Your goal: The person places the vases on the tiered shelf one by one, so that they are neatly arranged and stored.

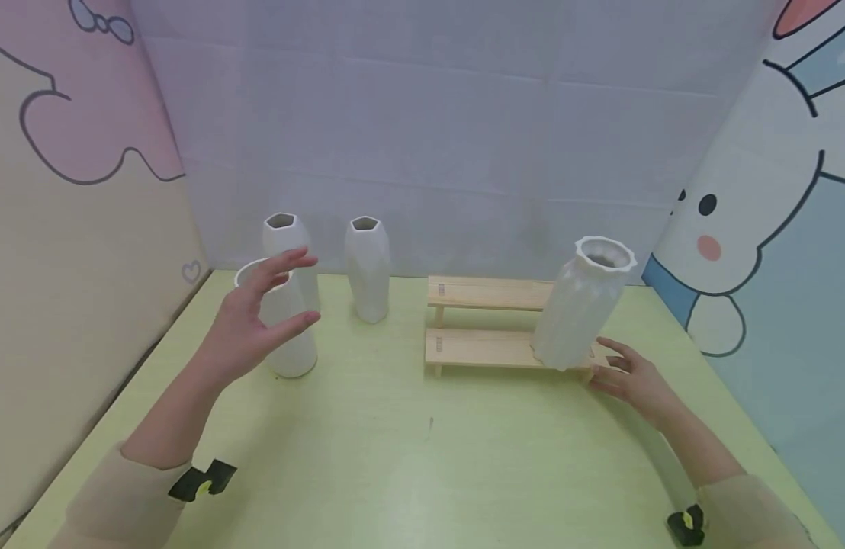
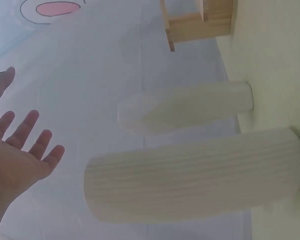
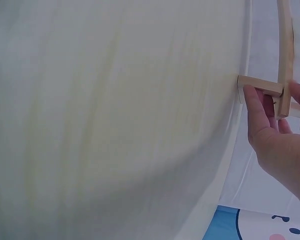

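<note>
Around two o'clock from centre of pale-green tabletop (image 1: 409, 457), we see white fluted ceramic-looking vase with scalloped rim (image 1: 576, 313) on two-tier pale wooden rack (image 1: 480, 347), lower board, right end. At three, our right hand (image 1: 638, 389) grips rack's end, fingers curled, probably to steady it. At ten, our left hand (image 1: 242, 324) spread, holding nothing, before white ribbed cylindrical vase (image 1: 292, 347); two white faceted vases (image 1: 369, 267) behind, apparently grouped away from rack for working room.
</note>
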The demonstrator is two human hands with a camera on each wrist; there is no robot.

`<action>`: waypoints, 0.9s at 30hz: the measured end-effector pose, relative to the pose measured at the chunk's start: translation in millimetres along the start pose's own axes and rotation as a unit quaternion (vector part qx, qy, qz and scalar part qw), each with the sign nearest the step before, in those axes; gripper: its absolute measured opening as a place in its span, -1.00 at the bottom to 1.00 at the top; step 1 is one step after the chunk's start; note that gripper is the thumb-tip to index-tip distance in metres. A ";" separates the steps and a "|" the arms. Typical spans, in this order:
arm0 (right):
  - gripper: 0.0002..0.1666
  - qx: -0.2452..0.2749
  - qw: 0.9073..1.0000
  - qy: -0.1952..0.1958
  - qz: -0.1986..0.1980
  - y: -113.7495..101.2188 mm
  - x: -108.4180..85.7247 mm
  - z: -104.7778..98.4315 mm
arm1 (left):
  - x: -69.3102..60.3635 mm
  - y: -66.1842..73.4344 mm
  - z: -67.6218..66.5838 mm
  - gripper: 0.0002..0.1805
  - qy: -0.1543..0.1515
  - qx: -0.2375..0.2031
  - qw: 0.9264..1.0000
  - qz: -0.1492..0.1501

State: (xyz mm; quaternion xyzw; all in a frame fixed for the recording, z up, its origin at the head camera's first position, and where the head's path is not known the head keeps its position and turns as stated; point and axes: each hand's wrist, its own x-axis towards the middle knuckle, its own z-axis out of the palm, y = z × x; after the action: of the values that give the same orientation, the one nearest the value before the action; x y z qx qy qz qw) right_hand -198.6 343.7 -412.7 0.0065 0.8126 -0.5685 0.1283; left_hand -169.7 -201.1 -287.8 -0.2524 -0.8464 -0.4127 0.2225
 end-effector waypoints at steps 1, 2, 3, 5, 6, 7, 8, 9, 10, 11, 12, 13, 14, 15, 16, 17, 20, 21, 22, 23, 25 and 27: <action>-0.06 -0.001 1.000 0.001 0.000 0.3 0.7 0.2 | -2.0 -2.5 -3.1 -0.14 0.009 0.009 1.000 -0.007; -0.05 -0.003 1.000 0.003 0.000 0.4 1.4 0.4 | -4.2 -4.5 -6.2 -0.15 0.018 0.017 1.000 -0.015; -0.05 -0.005 1.000 0.004 -0.001 0.5 2.0 0.6 | -6.1 -7.0 -9.0 -0.15 0.027 0.020 0.999 -0.020; -0.04 -0.007 1.000 0.005 -0.001 0.9 3.1 0.8 | -10.0 -12.1 -14.0 -0.16 0.043 0.023 0.998 -0.029; -0.04 -0.006 1.000 0.006 0.000 1.1 3.4 0.8 | -11.5 -15.2 -16.2 -0.16 0.051 0.021 0.998 -0.027; -0.04 -0.006 1.000 0.006 0.000 1.2 3.5 0.7 | -12.7 -18.3 -17.9 -0.16 0.059 0.018 0.998 -0.025; -0.04 -0.009 1.000 0.006 0.001 1.2 3.4 0.5 | -13.9 -21.3 -19.5 -0.17 0.066 0.012 0.997 -0.024; -0.04 -0.010 1.000 0.006 0.001 1.4 3.3 0.1 | -15.0 -24.5 -20.7 -0.17 0.073 0.004 0.997 -0.024; -0.03 -0.012 1.000 0.007 0.002 1.5 3.1 -0.2 | -16.3 -27.9 -21.7 -0.17 0.080 -0.004 0.996 -0.027; -0.04 -0.010 1.000 0.006 0.001 1.7 2.9 -0.6 | -17.6 -31.2 -22.6 -0.18 0.085 -0.008 0.996 -0.031; -0.04 -0.008 1.000 0.006 0.000 1.9 2.7 -1.0 | -18.6 -34.5 -23.3 -0.19 0.091 -0.015 0.995 -0.035; -0.04 -0.006 1.000 0.005 -0.002 2.0 2.0 -1.5 | -19.5 -38.0 -23.6 -0.19 0.095 -0.020 0.994 -0.043; -0.05 -0.003 1.000 0.005 -0.003 2.5 1.7 -2.1 | -20.5 -41.4 -23.8 -0.19 0.099 -0.025 0.994 -0.050; -0.05 0.001 1.000 0.004 -0.005 2.8 1.4 -2.5 | -21.5 -44.8 -24.0 -0.19 0.101 -0.027 0.993 -0.058; -0.06 0.003 1.000 0.004 -0.007 3.1 1.2 -2.8 | -22.4 -48.2 -24.3 -0.20 0.103 -0.026 0.992 -0.065; -0.07 0.007 1.000 0.003 -0.009 3.3 1.0 -3.0 | -23.2 -51.4 -24.6 -0.20 0.103 -0.021 0.992 -0.070; -0.07 0.007 1.000 0.005 -0.009 4.0 0.8 -3.2 | -25.2 -60.9 -25.9 -0.19 0.102 -0.016 0.990 -0.092; -0.07 0.006 1.000 0.005 -0.009 4.0 0.7 -3.3 | -25.6 -64.1 -26.5 -0.18 0.099 -0.013 0.990 -0.099; -0.07 0.005 1.000 0.005 -0.010 3.9 0.5 -3.2 | -25.9 -67.6 -27.3 -0.17 0.096 -0.011 0.989 -0.108; -0.07 0.005 1.000 0.005 -0.010 3.9 0.4 -3.2 | -26.1 -71.1 -28.0 -0.16 0.092 -0.011 0.989 -0.119; -0.08 0.004 1.000 0.006 -0.012 3.6 0.3 -3.2 | -26.0 -78.1 -29.7 -0.12 0.079 -0.009 0.987 -0.139; -0.08 0.003 1.000 0.005 -0.013 3.2 0.1 -3.2 | -26.1 -84.4 -31.1 -0.09 0.061 -0.008 0.985 -0.159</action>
State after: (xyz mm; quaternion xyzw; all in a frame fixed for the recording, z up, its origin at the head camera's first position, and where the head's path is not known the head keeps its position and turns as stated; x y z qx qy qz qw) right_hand -198.8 347.8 -414.7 -0.0012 0.8115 -0.5726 0.1168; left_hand -195.8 -277.6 -335.1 -0.0912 -0.8575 -0.4639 0.2031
